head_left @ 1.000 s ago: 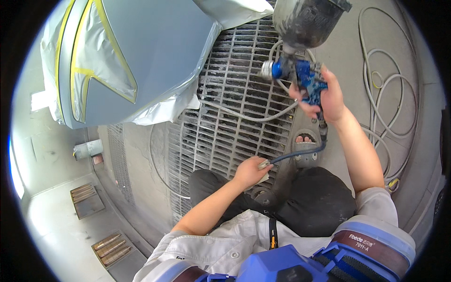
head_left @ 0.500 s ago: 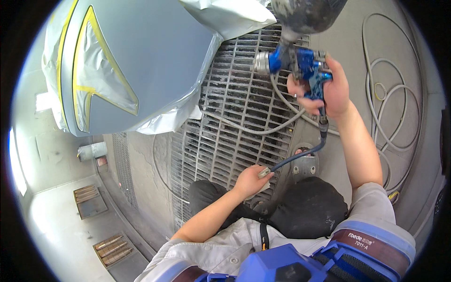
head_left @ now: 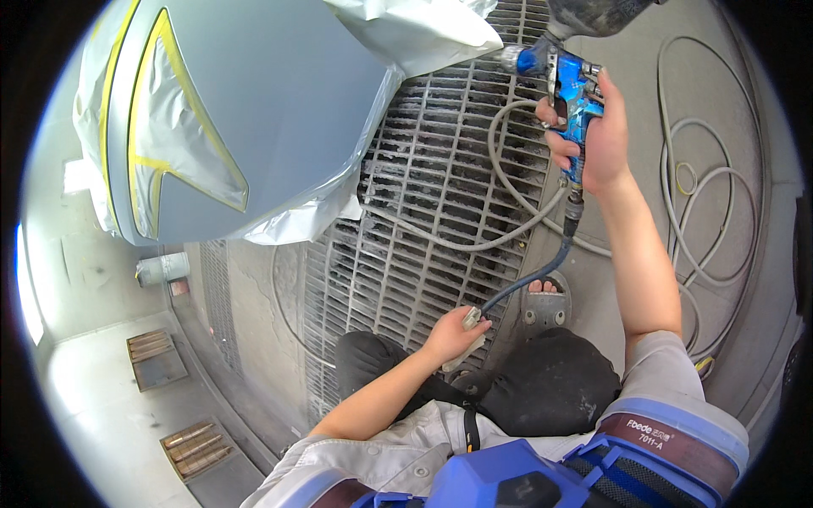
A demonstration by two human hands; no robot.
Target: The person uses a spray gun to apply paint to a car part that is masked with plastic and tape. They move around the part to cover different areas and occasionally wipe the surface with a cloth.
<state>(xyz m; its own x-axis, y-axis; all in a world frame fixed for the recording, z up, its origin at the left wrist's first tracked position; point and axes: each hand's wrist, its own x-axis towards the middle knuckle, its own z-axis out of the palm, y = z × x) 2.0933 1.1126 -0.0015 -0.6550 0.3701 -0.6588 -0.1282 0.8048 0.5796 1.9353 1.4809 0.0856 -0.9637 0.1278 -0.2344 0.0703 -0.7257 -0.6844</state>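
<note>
My right hand grips the handle of a blue spray gun, raised at the upper right. The gun's dark paint cup sits on top and its nozzle points left toward a grey car panel. That panel is partly masked with clear film and yellow tape. My left hand is lower, near my knee, closed around the air hose that runs up to the gun's base.
A metal floor grate lies under me. Grey hose coils loop on the concrete at right. My sandalled foot rests by the grate. A pale can stands at left near floor vents.
My right hand has lifted the spray gun higher and slightly right. The view has shifted closer to the masked panel. My left hand still holds the hose.
</note>
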